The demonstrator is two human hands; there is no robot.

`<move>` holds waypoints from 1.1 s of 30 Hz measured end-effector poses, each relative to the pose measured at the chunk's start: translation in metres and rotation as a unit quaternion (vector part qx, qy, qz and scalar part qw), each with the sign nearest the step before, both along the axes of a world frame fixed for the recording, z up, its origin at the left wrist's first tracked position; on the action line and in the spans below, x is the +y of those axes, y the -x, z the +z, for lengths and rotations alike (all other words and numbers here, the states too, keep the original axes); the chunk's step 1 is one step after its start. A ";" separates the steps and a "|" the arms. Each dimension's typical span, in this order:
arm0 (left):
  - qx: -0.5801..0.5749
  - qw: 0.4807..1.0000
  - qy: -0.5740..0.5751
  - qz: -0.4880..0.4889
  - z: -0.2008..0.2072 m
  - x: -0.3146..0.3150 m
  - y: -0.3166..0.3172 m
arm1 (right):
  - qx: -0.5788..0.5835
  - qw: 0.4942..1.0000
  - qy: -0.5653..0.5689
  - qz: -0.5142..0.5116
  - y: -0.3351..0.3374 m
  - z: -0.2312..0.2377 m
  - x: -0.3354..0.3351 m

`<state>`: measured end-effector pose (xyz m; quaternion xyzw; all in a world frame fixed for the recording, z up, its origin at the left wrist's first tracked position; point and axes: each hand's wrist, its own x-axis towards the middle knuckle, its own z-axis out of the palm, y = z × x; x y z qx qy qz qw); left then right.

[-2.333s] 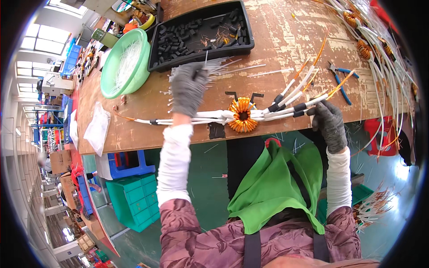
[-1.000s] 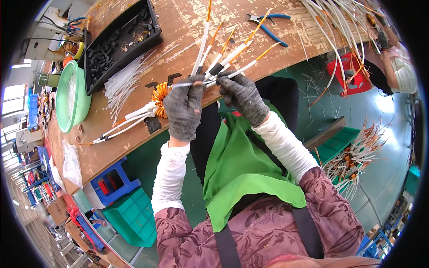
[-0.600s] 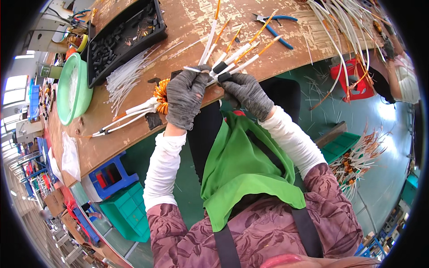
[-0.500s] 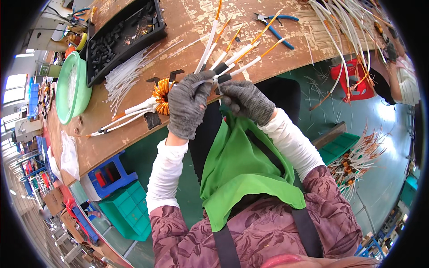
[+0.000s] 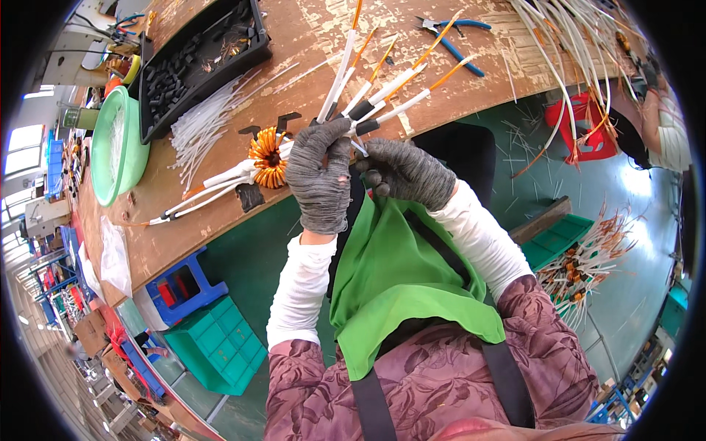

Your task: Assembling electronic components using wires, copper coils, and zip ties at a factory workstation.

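In a grey knitted glove, my left hand point(image 5: 320, 173) is closed around the base of a bundle of white-sleeved wires point(image 5: 379, 95) at the table's front edge. These fan out away from me, with bare copper-orange ends and black sleeve pieces. To the left of that hand lies a ring coil point(image 5: 269, 159) wound in orange copper wire, with more white-sleeved leads point(image 5: 209, 187) running left. My right hand point(image 5: 412, 170), gloved alike, has its fingers closed beside the bundle. A thin white strip point(image 5: 359, 147), seemingly a cable tie, runs into its fingertips.
A black tray point(image 5: 198, 70) of small black pieces stands at back left, near loose white strips point(image 5: 202, 125) and a green bowl point(image 5: 121, 147). Blue-handled cutters point(image 5: 456, 44) lie beyond the wires. More wires point(image 5: 566, 66) overhang the table's right end, near another person's arm point(image 5: 658, 128).
My left hand has shifted right and slightly down, away from the coil, uncovering more of it. The right hand has moved only a little, and the thin strip shows between both hands.
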<state>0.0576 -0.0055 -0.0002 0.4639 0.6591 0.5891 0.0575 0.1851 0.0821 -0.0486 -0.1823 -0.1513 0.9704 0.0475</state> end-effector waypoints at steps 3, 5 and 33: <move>0.031 0.999 -0.011 0.010 -0.006 0.000 -0.001 | 0.001 1.000 -0.005 -0.013 -0.001 0.003 -0.004; 0.055 0.998 -0.019 0.013 -0.006 0.000 -0.002 | 0.006 1.000 -0.005 -0.016 -0.001 0.004 -0.006; 0.408 0.910 0.066 0.039 0.014 -0.015 0.030 | -0.020 0.850 -0.516 0.110 -0.046 0.095 -0.011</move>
